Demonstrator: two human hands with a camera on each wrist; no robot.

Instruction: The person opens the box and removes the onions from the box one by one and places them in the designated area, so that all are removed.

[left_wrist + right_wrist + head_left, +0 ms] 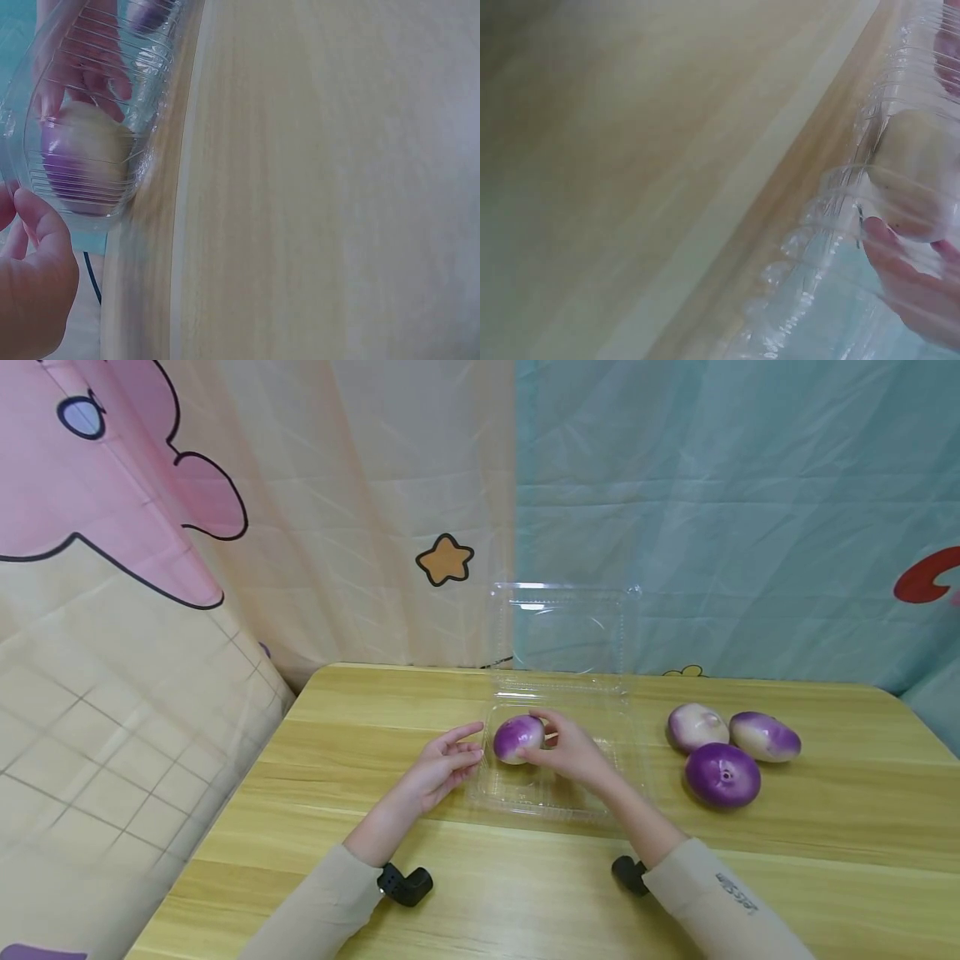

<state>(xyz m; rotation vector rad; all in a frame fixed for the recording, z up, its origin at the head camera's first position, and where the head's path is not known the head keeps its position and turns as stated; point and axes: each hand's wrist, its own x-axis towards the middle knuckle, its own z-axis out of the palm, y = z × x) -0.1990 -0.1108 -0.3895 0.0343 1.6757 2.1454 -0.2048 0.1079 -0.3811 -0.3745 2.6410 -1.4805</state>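
Note:
A clear plastic clamshell box (555, 806) lies on the table with its lid (567, 635) raised at the back. Inside, at the left, is a glossy purple-and-white turnip (517, 739). My right hand (572, 752) grips this turnip between thumb and fingers; through the box wall the right wrist view shows the turnip's pale side (915, 169). At the box's left edge, my left hand (442, 768) pinches the rim with thumb and forefinger, as the left wrist view shows. Whether the turnip touches the box floor, I cannot tell.
Right of the box, three more turnips sit close together: a whitish one (696, 727), an elongated one (765, 737) and a deep purple one (723, 775). A printed curtain (375, 527) hangs behind the wooden table (510, 893). Each wrist wears a black camera mount (406, 885).

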